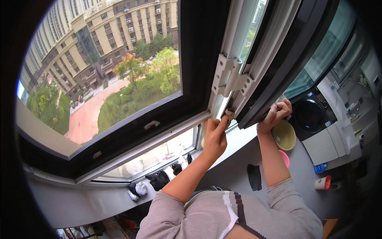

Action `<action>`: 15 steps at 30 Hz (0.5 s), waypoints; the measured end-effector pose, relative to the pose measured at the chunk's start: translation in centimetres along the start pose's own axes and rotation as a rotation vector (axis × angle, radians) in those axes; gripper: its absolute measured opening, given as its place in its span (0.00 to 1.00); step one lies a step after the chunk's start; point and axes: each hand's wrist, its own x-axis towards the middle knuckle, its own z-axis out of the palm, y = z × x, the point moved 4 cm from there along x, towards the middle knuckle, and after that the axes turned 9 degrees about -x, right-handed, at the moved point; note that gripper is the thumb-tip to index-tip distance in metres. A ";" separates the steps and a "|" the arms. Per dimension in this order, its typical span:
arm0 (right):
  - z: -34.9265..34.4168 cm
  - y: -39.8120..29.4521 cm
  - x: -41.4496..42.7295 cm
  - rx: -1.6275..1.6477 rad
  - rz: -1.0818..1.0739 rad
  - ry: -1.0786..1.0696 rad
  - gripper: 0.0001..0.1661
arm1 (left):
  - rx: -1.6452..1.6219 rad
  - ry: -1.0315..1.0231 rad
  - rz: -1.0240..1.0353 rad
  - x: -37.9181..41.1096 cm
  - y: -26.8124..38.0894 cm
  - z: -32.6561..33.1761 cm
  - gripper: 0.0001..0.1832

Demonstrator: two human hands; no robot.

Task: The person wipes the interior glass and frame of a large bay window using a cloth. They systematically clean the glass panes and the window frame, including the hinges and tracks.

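Observation:
A dark-framed window sash [268,77] stands swung inward on a white metal hinge [232,76]. My left hand [215,137] is at the lower hinge-side corner of the white window frame [213,104]. It holds a beige cloth [229,113], whose end shows at my fingertip in the narrow gap beside the sash. Most of that cloth is hidden by my fingers. My right hand [274,116] grips the sash's lower edge, fingers curled at the glass side. Left of the hinge is a black-framed screened window [197,74], with buildings and trees outside.
Dark and white cloth items [158,180] lie along the sill [89,200]. On the grey floor [232,173] are a black cloth [254,177], a yellowish basin [283,136] and a pink basin [285,158]. A black front-loading washing machine [309,115] stands at right, near a red-rimmed white container [323,182].

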 end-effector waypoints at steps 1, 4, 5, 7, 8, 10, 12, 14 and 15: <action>0.1 0.0 0.0 0.005 -0.012 0.001 0.08 | -0.057 0.020 -0.010 -0.4 -0.2 0.0 0.29; 0.1 -0.7 0.3 0.007 -0.021 -0.005 0.08 | -0.253 0.074 -0.084 -0.5 -0.1 0.3 0.27; 0.1 -0.8 0.3 -0.014 -0.029 -0.017 0.09 | -0.273 0.097 -0.098 -0.6 0.1 0.3 0.26; 0.0 -0.7 0.2 -0.064 -0.040 -0.029 0.11 | -0.317 0.132 -0.119 -0.4 0.6 0.3 0.23; 0.1 -0.5 0.2 -0.049 -0.023 -0.033 0.12 | -0.310 0.151 -0.115 -0.2 0.8 0.2 0.22; -0.1 -0.3 0.1 -0.061 -0.024 -0.050 0.13 | -0.312 0.181 -0.070 0.4 1.4 0.3 0.24; -0.1 -0.3 0.1 -0.082 -0.030 -0.076 0.14 | -0.313 0.179 -0.047 1.4 2.2 0.4 0.25; 0.0 0.1 -0.1 -0.074 -0.045 -0.048 0.11 | -0.305 0.180 -0.023 1.5 2.3 1.2 0.26; 0.0 0.1 -0.3 -0.069 -0.048 -0.032 0.09 | -0.298 0.177 -0.011 1.5 2.2 1.4 0.27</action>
